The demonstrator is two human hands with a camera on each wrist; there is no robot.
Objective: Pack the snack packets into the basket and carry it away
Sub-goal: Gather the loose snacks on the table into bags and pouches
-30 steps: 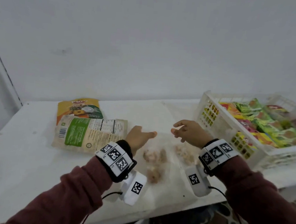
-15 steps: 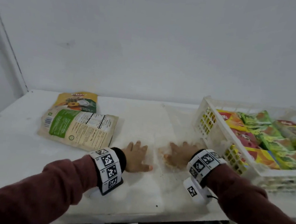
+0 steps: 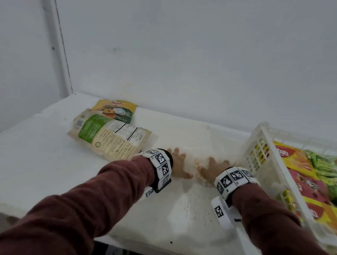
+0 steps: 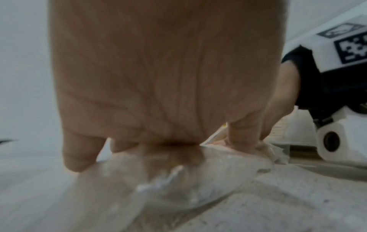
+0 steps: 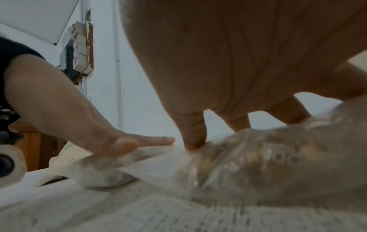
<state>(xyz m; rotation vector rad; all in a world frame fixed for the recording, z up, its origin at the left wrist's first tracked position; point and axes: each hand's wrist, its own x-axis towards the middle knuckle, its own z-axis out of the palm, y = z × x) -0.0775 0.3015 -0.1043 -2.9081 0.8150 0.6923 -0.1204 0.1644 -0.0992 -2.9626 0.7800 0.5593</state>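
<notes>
Clear snack packet point(image 3: 196, 161) lies under flat left hand point(image 3: 177, 163) and right hand point(image 3: 211, 169).

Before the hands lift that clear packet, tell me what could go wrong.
1. Both the left hand and right hand lie flat on the clear packet; the film looks slick, so a grip may slip.
2. Pressing down could crush the pieces inside.
3. The basket already looks nearly full of snack packets, so this one may ride high and slide off when carried.
4. Two pouches still lie to the left and could be forgotten.
</notes>
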